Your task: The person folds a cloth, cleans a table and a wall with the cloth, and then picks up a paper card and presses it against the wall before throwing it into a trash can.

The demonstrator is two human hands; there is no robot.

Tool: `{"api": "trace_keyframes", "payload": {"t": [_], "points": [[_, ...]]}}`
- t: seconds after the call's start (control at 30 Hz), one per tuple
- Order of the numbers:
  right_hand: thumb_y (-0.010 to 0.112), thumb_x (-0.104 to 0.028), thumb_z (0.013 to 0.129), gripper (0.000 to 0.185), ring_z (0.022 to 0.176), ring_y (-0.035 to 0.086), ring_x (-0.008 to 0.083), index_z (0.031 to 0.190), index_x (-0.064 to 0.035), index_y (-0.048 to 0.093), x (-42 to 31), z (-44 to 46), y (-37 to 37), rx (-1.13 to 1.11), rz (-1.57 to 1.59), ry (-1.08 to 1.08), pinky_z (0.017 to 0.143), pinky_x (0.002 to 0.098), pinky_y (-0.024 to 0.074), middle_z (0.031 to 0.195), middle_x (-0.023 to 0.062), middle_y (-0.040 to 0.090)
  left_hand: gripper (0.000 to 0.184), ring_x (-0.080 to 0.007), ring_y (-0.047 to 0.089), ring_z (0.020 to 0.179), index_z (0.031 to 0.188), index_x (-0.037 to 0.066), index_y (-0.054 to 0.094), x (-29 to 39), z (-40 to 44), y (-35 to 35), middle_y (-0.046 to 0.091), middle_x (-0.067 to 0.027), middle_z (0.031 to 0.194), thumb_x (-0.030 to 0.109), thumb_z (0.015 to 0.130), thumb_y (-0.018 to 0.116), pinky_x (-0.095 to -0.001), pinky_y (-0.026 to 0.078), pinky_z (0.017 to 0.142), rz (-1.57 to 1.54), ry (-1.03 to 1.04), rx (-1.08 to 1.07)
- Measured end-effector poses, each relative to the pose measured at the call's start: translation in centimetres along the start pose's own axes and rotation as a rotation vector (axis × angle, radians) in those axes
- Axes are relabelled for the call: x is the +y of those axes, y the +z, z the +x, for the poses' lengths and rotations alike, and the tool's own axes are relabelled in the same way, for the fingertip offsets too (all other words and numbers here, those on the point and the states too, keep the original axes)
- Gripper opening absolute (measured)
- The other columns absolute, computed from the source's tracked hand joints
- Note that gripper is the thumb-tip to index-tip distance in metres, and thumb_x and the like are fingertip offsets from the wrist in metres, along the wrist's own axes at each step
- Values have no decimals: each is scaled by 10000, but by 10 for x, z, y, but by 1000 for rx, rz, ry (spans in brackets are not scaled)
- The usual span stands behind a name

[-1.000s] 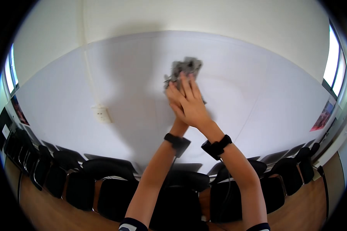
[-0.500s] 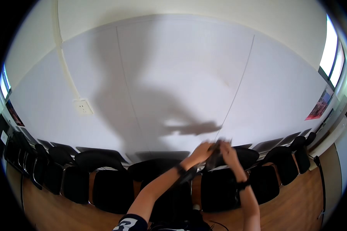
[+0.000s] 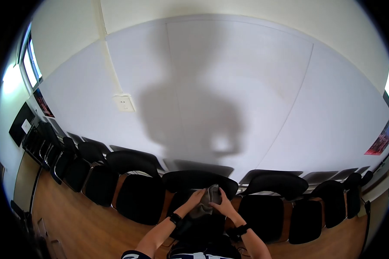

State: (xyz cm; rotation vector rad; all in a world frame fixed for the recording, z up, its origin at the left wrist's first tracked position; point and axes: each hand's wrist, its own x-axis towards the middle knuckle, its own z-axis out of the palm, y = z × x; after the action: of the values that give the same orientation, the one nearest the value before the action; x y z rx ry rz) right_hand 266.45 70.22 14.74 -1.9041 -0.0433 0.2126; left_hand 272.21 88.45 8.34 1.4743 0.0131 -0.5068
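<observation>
A crumpled grey-brown piece of cloth [image 3: 211, 196] is held between my two hands, low in front of my body. Its exact kind cannot be made out. My left hand [image 3: 194, 201] is closed on the left side of it, and the fingers of my right hand [image 3: 222, 204] curl round its right edge. The lower part of the cloth hangs down over the seat of a black chair [image 3: 196, 175], which stands directly before me. Each wrist wears a dark band.
Black chairs stand in a row along the wall, among them one on the right [image 3: 261, 216] and one on the left [image 3: 140, 198]. A power socket [image 3: 124, 103] sits on the white wall panel [image 3: 263, 86]. My shadow falls there. Wooden floor [image 3: 86, 222] lies at the lower left.
Both hands have come down and to the left with the cloth, closer to my body. The view has turned, so the wall and chairs appear shifted right.
</observation>
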Motion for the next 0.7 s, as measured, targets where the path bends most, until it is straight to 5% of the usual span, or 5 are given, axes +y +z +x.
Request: {"api": "trace_keyframes", "payload": {"t": [0.13, 0.2, 0.27, 0.43, 0.7], "points": [[766, -242, 705, 810, 1149, 501, 292, 1341, 18, 336, -17, 3, -43, 148, 25, -140, 966, 351, 405, 1248, 213, 492, 331, -190, 572, 961, 1188, -22, 513, 34, 3, 3, 597, -145, 1008, 205, 948, 491, -302, 437, 857, 214, 213, 362], [755, -205, 705, 774, 1124, 511, 266, 1323, 28, 352, -22, 4, -66, 264, 52, -85, 941, 340, 421, 1213, 197, 512, 370, -236, 567, 966, 1220, -14, 477, 70, -10, 28, 570, -145, 1060, 162, 905, 561, -338, 423, 898, 199, 524, 357], [728, -141, 719, 706, 1090, 527, 233, 1303, 29, 370, -30, 4, -85, 177, 154, -131, 911, 319, 436, 1160, 172, 535, 543, -301, 552, 1034, 1317, 15, 387, 117, -36, 56, 532, -175, 1169, 218, 870, 617, -382, 409, 937, 689, 847, 188], [564, -106, 867, 438, 1070, 524, 183, 1263, 21, 424, -37, -16, -104, 12, 851, 4, 932, 289, 402, 1175, 114, 535, 933, -394, 529, 1108, 1411, -21, 177, 138, -65, 121, 511, -266, 1223, 381, 760, 710, -391, 417, 944, 487, 329, -194], [588, -150, 871, 496, 1039, 533, 179, 1311, -18, 402, 29, -41, -90, 39, 266, -90, 913, 289, 406, 1211, 127, 510, 744, -367, 624, 916, 1243, -41, 427, 72, -86, 135, 631, -254, 983, 480, 758, 641, -390, 484, 797, 780, -34, -187]]}}
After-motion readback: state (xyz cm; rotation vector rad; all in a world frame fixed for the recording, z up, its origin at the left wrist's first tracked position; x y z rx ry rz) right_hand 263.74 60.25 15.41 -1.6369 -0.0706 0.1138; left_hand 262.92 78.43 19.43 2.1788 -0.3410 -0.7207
